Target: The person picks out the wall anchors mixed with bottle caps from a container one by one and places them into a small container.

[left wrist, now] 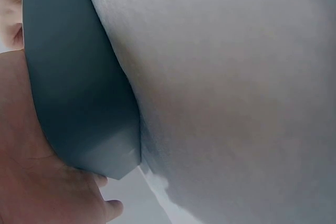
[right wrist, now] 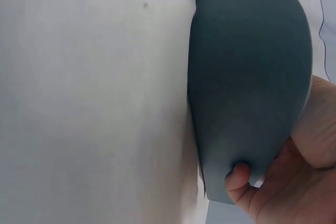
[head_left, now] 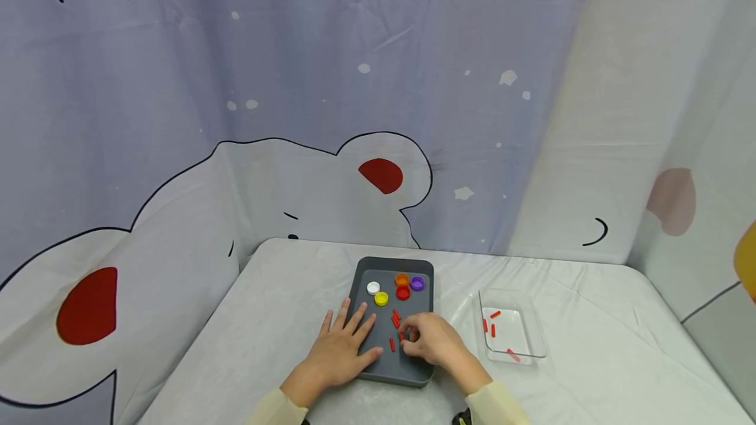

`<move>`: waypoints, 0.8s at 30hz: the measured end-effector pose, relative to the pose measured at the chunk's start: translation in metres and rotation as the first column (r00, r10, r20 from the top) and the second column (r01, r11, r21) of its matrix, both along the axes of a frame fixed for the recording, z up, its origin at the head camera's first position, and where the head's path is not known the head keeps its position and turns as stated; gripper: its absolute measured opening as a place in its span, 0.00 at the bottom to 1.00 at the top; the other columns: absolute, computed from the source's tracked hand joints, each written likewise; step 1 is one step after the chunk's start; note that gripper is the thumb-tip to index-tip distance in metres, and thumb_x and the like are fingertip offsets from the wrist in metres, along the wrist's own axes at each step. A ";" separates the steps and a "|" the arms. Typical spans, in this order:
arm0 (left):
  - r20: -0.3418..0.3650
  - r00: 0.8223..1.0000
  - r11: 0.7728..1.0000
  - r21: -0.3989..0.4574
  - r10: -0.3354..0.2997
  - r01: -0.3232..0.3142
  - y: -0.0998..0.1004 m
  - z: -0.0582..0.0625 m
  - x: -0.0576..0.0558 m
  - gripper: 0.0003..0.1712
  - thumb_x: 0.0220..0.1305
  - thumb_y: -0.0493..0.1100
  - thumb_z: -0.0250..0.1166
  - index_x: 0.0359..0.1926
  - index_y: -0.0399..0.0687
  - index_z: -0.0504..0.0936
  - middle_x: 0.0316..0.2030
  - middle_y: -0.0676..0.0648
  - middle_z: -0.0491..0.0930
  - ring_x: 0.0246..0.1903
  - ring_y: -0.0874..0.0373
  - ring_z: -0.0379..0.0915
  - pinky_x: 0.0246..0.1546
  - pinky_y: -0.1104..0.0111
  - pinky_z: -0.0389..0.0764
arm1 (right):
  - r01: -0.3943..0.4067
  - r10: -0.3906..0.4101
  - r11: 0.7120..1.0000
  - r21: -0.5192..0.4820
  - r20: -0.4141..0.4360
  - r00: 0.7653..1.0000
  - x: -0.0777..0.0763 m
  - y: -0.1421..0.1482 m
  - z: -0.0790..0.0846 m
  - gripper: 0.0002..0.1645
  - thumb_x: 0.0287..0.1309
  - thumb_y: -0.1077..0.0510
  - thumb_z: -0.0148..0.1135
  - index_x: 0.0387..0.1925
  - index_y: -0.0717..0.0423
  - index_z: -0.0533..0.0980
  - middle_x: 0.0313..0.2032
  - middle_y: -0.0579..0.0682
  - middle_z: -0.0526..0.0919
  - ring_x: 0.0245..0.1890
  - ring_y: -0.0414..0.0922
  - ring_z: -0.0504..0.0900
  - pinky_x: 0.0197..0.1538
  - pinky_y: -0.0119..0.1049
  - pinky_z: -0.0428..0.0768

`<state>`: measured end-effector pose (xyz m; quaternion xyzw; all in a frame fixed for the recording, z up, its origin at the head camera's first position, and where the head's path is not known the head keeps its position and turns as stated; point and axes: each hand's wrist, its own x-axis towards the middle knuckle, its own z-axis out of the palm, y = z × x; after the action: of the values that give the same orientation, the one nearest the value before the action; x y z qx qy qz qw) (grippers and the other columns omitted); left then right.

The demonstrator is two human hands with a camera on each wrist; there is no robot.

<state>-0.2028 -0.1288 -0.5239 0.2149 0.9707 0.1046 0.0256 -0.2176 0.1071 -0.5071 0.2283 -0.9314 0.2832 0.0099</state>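
A dark grey tray (head_left: pixel 386 369) lies on the cloth, its outer wall filling much of both wrist views. My left hand (head_left: pixel 338 349) rests with spread fingers on its left side. Over the tray's right half, my right hand (head_left: pixel 436 341) pinches a small red stick (head_left: pixel 402 336) between thumb and forefinger. More red sticks (head_left: pixel 392 345) lie on the tray just left of those fingertips. Farther back stand small round cups: white (head_left: pixel 373 288), yellow (head_left: pixel 380 298), orange (head_left: pixel 401 279), red (head_left: pixel 403 292) and purple (head_left: pixel 417 283).
To the right of the tray sits a clear box (head_left: pixel 528 326) with several red sticks (head_left: pixel 493 330) inside. White cloth (head_left: pixel 283 307) covers the table. A printed curtain (head_left: pixel 331 71) hangs behind it.
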 end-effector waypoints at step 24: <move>0.000 1.000 1.000 -0.026 0.017 -0.017 0.000 -0.001 -0.001 0.44 0.71 0.75 0.45 0.78 0.59 0.61 0.80 0.49 0.51 0.79 0.40 0.31 0.73 0.37 0.40 | 0.073 -0.079 0.934 -0.351 -0.004 0.997 0.005 0.032 0.019 0.11 0.53 0.61 0.73 0.39 0.48 0.86 0.21 0.36 0.77 0.23 0.32 0.74 0.27 0.27 0.72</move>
<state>-0.2034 -0.1284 -0.5246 0.2065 0.9737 0.0923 0.0275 -0.2127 0.1388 -0.4880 0.1893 -0.8741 0.4418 0.0697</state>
